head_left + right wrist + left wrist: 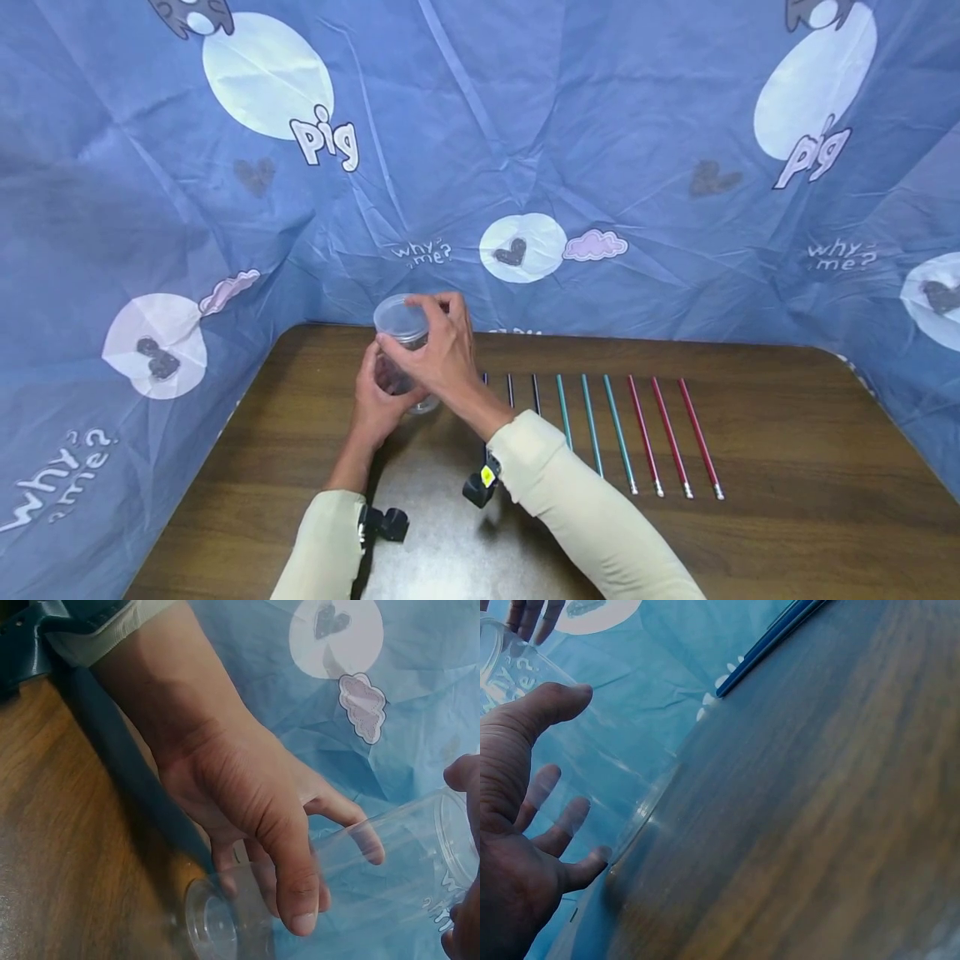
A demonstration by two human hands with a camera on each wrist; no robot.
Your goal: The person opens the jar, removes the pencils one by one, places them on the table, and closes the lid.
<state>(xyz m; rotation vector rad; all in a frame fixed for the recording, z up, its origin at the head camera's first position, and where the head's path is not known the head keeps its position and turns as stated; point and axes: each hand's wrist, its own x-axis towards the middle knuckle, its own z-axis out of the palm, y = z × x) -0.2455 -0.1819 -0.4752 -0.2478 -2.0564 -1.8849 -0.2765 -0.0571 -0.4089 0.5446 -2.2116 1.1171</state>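
My left hand [377,402] grips a clear plastic jar [395,379] low on its side, thumb and fingers on opposite sides. The jar stands at the table's far left, and its bottom edge meets the tabletop in the left wrist view. Over its top my right hand [444,348] pinches the translucent lid [392,313], thumb on the near side and fingers across the far side. In the right wrist view the left hand [247,787] crosses the see-through jar, and only part of the right hand [469,900] shows at the edge. Inside the jar I see nothing distinct.
Right of the jar lie pencils in a row on the brown wooden table [810,450]: dark blue ones [511,390], three teal ones [591,425] and three red ones [670,437]. My right forearm covers part of the blue ones. A blue printed cloth [637,108] hangs behind.
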